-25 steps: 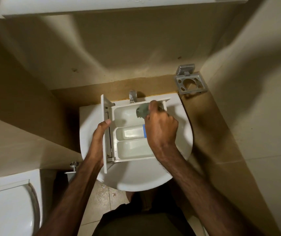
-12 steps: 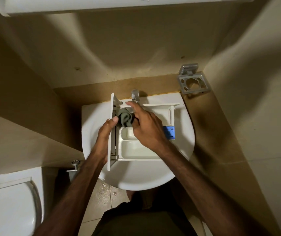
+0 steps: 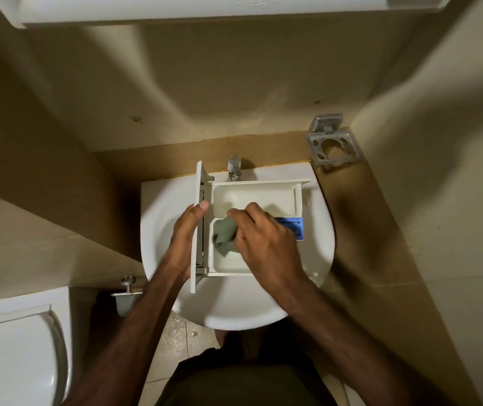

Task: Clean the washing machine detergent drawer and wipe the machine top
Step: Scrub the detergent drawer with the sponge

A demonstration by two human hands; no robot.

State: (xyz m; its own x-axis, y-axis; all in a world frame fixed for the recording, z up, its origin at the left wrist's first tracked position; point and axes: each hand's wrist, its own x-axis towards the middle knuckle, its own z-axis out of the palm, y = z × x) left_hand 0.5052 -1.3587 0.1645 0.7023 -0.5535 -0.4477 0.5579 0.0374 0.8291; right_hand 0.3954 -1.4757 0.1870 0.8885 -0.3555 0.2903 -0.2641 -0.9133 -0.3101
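Hands are seen over a white detergent drawer [image 3: 256, 200] that is laid across a white wash basin [image 3: 234, 312]. The right hand [image 3: 266, 244] is curled round a grey-green cloth [image 3: 225, 234], which is pressed into the middle compartment at the drawer's left end. The left hand [image 3: 183, 241] is laid flat against the drawer's front panel [image 3: 197, 224], fingers straight, with the thumb tip hooked over the panel's upper edge; nothing is pinched by it. The panel is stood on edge at the drawer's left side.

Much of the middle and near compartments is hidden under the right hand and wrist, so their contents cannot be made out. Part of a blue insert [image 3: 293, 227] is shown just beyond the knuckles, at the drawer's right side. The far compartment is seen bare and pale.

A metal tap [image 3: 234, 167] is set behind the drawer, at the basin's back edge. A metal holder [image 3: 332, 148] is fixed to the wall at the right. A toilet lid [image 3: 11, 361] is cut off at the lower left corner.
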